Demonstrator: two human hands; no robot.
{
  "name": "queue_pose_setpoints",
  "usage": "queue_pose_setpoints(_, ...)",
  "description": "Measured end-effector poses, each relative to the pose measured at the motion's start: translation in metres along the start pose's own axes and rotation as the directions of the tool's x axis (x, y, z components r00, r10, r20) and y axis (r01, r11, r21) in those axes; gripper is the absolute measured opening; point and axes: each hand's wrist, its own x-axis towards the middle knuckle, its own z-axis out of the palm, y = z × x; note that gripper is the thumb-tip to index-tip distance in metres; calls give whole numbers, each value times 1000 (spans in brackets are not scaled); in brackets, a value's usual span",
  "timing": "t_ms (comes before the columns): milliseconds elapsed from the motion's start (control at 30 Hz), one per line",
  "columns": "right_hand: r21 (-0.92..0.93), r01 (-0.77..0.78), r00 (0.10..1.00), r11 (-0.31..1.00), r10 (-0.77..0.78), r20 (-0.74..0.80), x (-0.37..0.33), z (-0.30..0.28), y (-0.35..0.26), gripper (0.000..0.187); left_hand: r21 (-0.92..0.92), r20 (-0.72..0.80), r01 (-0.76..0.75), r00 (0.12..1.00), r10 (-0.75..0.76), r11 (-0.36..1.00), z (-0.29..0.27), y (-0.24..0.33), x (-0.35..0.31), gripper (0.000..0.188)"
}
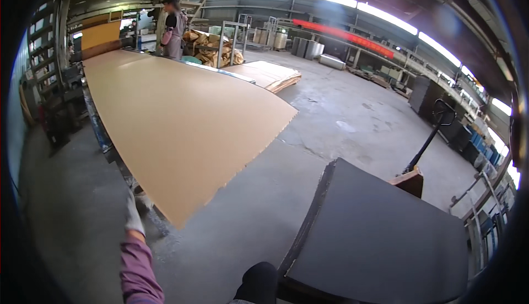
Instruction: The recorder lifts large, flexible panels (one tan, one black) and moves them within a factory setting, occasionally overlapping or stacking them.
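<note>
A wide tan sheet [193, 117] stretches from a roller at the far left toward me, its near edge ragged and hanging over the floor. Beside the sheet's left edge, close to its near corner, is my left hand [134, 216] in a pale glove, with a purple sleeve behind it. Its fingers point away from me, stretched out, with nothing visible in them; whether they touch the table's side is unclear. My right hand is out of view.
A stack of dark grey sheets [380, 238] stands near right, with a pallet jack handle [427, 144] behind it. A low stack of tan sheets [267, 74] lies beyond the table. Another person [174, 31] stands at the far side, near crumpled brown material [206, 48].
</note>
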Motion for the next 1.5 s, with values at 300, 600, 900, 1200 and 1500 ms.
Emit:
queue_pose_setpoints(300, -813, 555, 781, 175, -446, 437, -158, -1, -95, 11, -117, 237, 610, 783, -574, 784, 81, -99, -21, 22)
queue_pose_setpoints(600, -843, 536, 804, -33, -285, 522, -111, -63, -19, 16, 96, 191, 754, 627, -755, 650, -3, -229, -209, 12)
queue_pose_setpoints(900, -797, 297, 953, 526, -219, 211, -240, -16, -132, 20, 201, 10, 871, 456, -890, 448, -72, -174, -197, 45)
queue_pose_setpoints(1200, -668, 476, 880, 572, -297, 372, -171, 14, -120, 26, -243, 299, 747, 664, -685, 618, 42, 112, -40, 72)
queue_pose_setpoints(1500, 224, 334, 844, 916, -396, 361, -164, -30, -70, 18, -540, 781, 207, 484, 395, 816, 223, 509, -109, 51)
